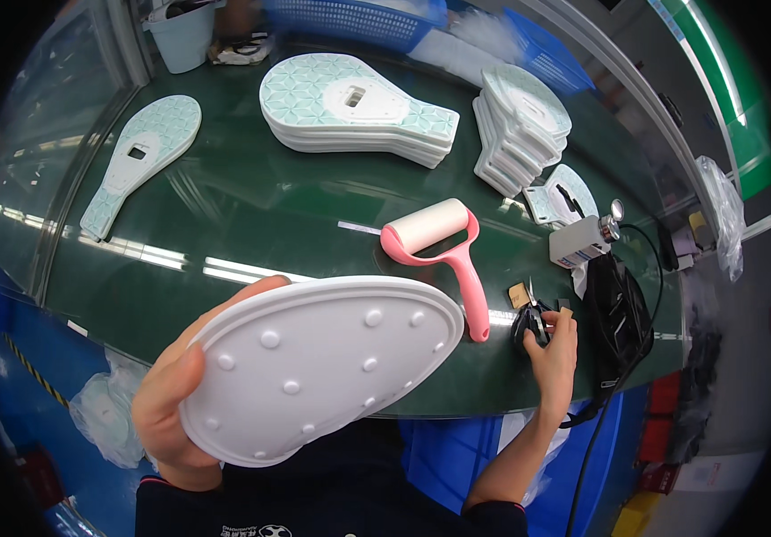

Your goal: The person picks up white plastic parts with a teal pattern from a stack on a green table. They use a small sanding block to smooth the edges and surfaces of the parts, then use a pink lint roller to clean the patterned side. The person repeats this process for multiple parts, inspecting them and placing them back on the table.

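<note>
Holding a white rounded panel (323, 367), my left hand (171, 407) is closed on its left end, with the thumb at its edge and some fingers behind. The face which is turned toward me has small round bumps, and the panel is tilted in front of my body. My right hand (554, 351) is half curled at the black-handled scissors (529, 324) on the green table (251, 201); I cannot tell whether the fingers grip them or only touch. Just beyond the right hand there is a small tan block (518, 295), and farther a white bottle (575, 243). A black bag (618, 313) lies to the right of this hand. Between my hands, a little beyond them, lies a pink-handled roller (426, 230). Well beyond the left hand is one patterned panel (151, 139).
</note>
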`<move>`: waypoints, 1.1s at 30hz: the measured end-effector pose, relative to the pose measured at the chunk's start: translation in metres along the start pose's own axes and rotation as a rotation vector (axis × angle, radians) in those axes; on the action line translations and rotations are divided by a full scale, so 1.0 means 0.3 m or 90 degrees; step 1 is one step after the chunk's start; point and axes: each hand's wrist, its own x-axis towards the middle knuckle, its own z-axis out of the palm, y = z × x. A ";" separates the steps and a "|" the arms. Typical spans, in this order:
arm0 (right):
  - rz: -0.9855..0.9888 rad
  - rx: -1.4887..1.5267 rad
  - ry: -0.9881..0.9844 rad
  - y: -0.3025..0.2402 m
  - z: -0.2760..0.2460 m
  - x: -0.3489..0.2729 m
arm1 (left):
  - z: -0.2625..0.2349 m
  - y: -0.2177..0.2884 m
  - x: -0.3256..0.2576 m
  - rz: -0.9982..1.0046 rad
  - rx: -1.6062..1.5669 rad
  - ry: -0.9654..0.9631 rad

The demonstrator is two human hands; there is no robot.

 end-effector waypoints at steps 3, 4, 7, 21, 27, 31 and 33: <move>-0.001 -0.009 0.008 0.005 -0.002 0.005 | 0.002 0.000 0.001 -0.007 -0.007 -0.014; 0.033 0.009 -0.002 -0.001 -0.004 0.010 | 0.006 0.000 0.006 -0.012 -0.006 -0.019; 0.113 0.039 -0.023 -0.014 -0.008 0.023 | 0.007 -0.001 0.009 -0.025 -0.005 -0.029; -0.029 0.115 -0.049 0.022 0.070 0.119 | 0.003 0.020 0.000 -0.084 -0.039 -0.098; 0.097 0.431 -0.070 0.020 0.064 0.110 | 0.008 0.029 -0.023 -0.116 -0.070 -0.083; 0.059 0.629 0.117 -0.273 -0.108 0.042 | -0.023 0.030 -0.038 -0.184 -0.036 -0.086; 0.052 0.691 0.170 -0.384 -0.186 -0.023 | -0.029 0.029 -0.041 -0.207 -0.027 -0.108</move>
